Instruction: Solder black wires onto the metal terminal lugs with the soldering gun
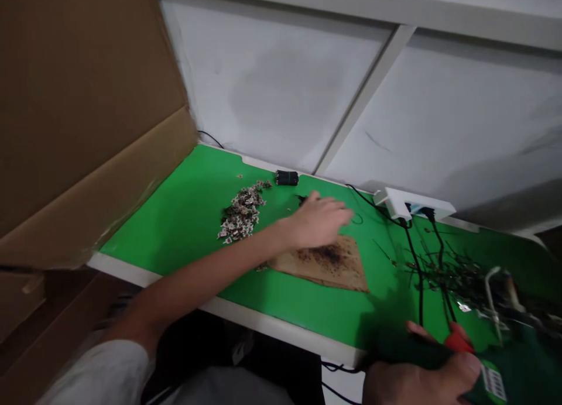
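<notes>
My left hand (319, 220) reaches across the green work surface (281, 305), back up, just above the far edge of a scorched piece of cardboard (346, 270). Its fingers are stretched out to the right and slightly blurred; the underside is hidden. A thin dark wire loop (357, 219) lies by the fingertips, and a small black piece (301, 200) is behind the hand. At the lower right, my right hand (417, 381) is wrapped round a dark green handheld tool (408, 343) with a red trigger-like part (459, 342). The tool's front end is unclear.
A pile of small metallic parts (241, 215) lies left of the cardboard. Behind it sits a bundle of black cylinders (287, 178). A white power strip (415, 203) with black cords is against the wall. Tangled wire-like pieces (465, 276) fill the right side; a large cardboard box (88, 124) borders the left.
</notes>
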Available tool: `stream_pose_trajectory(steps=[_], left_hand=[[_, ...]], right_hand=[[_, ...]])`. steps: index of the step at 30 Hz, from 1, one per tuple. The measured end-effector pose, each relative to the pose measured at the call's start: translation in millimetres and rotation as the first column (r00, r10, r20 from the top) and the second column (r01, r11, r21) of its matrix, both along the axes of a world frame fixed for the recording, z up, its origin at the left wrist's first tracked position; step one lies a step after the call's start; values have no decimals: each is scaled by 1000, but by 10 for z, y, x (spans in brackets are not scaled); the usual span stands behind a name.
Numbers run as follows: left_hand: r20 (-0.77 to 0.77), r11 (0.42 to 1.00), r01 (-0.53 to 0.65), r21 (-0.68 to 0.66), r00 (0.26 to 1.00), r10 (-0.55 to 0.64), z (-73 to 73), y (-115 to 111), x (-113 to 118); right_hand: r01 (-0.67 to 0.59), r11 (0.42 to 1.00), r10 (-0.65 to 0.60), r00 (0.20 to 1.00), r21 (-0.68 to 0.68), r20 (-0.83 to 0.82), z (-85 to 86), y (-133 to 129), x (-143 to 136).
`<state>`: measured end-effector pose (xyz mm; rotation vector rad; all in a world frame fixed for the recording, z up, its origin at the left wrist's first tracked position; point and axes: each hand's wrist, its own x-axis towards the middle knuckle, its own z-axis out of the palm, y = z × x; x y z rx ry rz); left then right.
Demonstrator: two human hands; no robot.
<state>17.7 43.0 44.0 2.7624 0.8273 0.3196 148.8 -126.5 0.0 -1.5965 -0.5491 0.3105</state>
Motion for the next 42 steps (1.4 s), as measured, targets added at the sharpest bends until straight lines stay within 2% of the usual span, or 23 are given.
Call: stream_pose_trajectory(steps=[2, 4, 6, 8, 11, 17, 22, 25, 30, 35, 39, 42], left_hand=[[-78, 990, -81, -114, 994, 73, 17, 45, -525], [-51, 970, -140, -201, 990, 132, 1, 64, -961], [-23, 953, -177, -247, 984, 177, -46, 56, -1241], [-56, 933, -196, -303, 981, 188, -99, 31, -1355], [-112, 935, -199, -293, 979, 173, -137, -12, -1324], [-154, 946, -207, -249, 973, 172, -106, -36, -1233], [-139, 938, -190, -290, 978, 155, -82, -64, -1231], [-122, 927, -156, -340, 985, 121, -84, -96, -1197], [-118, 938, -148, -312, 986, 117, -110, -107, -1161], [-112, 922, -181, -341, 982, 151, -101, -64, -1209], [-17, 900, -168, -402, 984, 176, -48, -48, -1250], [155, 912, -97, -398, 973, 171, -7, -86, -1221]], right_hand=[[-8, 1000, 8, 1000, -9, -1, -8, -17, 46], [-11, 1000, 11, 1000, -11, 24, -31, -53, 75], [49, 998, -51, 997, 36, 60, -50, -77, 63], [211, 968, -218, 975, 136, 35, -51, -66, 14], [403, 889, -395, 915, 217, -80, -17, 0, -71], [417, 882, -401, 909, 219, -114, 61, 78, -131], [407, 893, -388, 913, 194, -128, 31, 58, -108], [380, 906, -361, 924, 185, -128, -32, 30, -56], [277, 941, -276, 961, 194, -31, -125, -9, 5], [328, 926, -313, 944, 186, -105, -129, -15, -13], [284, 936, -262, 957, 209, -126, -25, -1, -90], [82, 973, -66, 995, 216, -78, 175, 97, -227]])
